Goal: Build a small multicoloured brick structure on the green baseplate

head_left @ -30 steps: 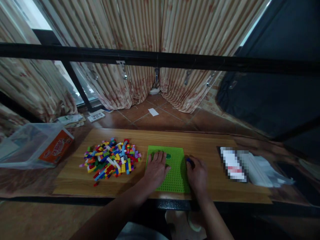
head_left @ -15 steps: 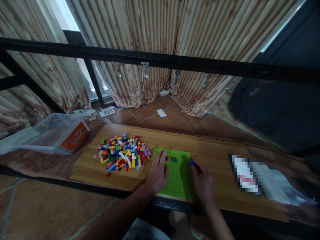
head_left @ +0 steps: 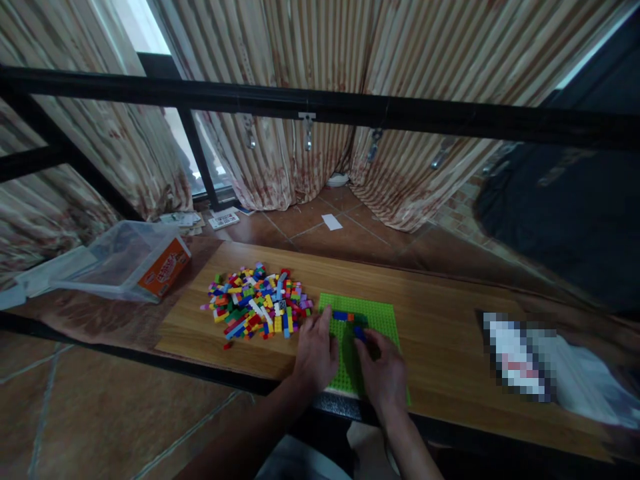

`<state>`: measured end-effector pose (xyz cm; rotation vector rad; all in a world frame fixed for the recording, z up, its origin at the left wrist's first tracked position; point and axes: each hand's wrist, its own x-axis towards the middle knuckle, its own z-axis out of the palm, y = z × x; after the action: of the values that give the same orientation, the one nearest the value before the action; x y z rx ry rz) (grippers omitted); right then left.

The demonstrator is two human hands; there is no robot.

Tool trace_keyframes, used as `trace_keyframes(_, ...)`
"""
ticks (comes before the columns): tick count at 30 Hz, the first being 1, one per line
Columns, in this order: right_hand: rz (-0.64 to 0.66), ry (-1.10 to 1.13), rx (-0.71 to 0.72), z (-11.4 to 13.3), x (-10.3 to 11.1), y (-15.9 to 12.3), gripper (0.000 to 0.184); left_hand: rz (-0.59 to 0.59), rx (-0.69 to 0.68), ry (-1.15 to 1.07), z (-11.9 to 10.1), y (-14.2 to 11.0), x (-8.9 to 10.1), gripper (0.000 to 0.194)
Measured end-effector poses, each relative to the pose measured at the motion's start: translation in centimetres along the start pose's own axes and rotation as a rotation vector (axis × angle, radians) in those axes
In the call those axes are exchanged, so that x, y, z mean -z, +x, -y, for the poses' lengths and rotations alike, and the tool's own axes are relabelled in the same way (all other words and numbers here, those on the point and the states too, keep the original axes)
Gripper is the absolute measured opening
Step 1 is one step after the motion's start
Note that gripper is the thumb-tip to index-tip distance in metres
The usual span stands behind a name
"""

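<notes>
A green studded baseplate (head_left: pixel 377 311) lies on the wooden board (head_left: pixel 440 320) near its front edge. A short row of blue, orange and dark green bricks (head_left: pixel 346 316) sits near the plate's far edge. My left hand (head_left: pixel 315 353) rests flat on the plate's left edge, fingers stretched out. My right hand (head_left: pixel 384 373) is over the middle of the plate, fingers pinched on a small blue brick (head_left: pixel 359 332) just below that row. A heap of loose coloured bricks (head_left: pixel 257 303) lies left of the plate.
A clear plastic tub with an orange label (head_left: pixel 130 261) lies tipped at the left. A blurred white packet and clear plastic bags (head_left: pixel 545 363) lie at the right. A black rail (head_left: pixel 320 107) crosses in front of curtains; tiled floor lies beyond.
My right hand has moved left from the plate's right edge to its middle, carrying the blue brick. The left hand stays on the plate's left side. The camera has shifted.
</notes>
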<state>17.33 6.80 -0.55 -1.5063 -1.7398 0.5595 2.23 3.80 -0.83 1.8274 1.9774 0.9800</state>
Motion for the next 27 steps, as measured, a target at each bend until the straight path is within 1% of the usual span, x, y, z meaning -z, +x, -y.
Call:
trace_keyframes(4, -0.02, -0.052, 0.024, 0.7, -0.8, 0.2, 0.035, 0.06, -0.035, -0.048, -0.7, 0.7, -0.7, 0.069)
trace_keyframes(8, -0.05, -0.129, 0.06, 1.1, -1.4, 0.5, 0.034, 0.084, -0.059, -0.125, -1.1, 1.4, -1.3, 0.069)
trace_keyframes(13, -0.045, -0.176, 0.127, 1.0, -2.0, 0.9, 0.033, 0.108, -0.083, -0.186, -1.1, 1.6, -1.3, 0.069)
trace_keyframes(17, -0.029, -0.162, 0.17, 0.8, -2.1, 1.0, 0.032, 0.109, -0.079, -0.236, -0.9, 1.4, -1.1, 0.072)
trace_keyframes(21, -0.011, -0.142, 0.17, 0.8, -1.9, 1.0, 0.031, 0.1, -0.046, -0.251, -0.7, 1.2, -1.3, 0.072)
trace_keyframes(27, 0.007, -0.149, 0.174, 0.6, -1.9, 1.0, 0.033, 0.095, -0.043, -0.253, -0.7, 1.2, -1.3, 0.07)
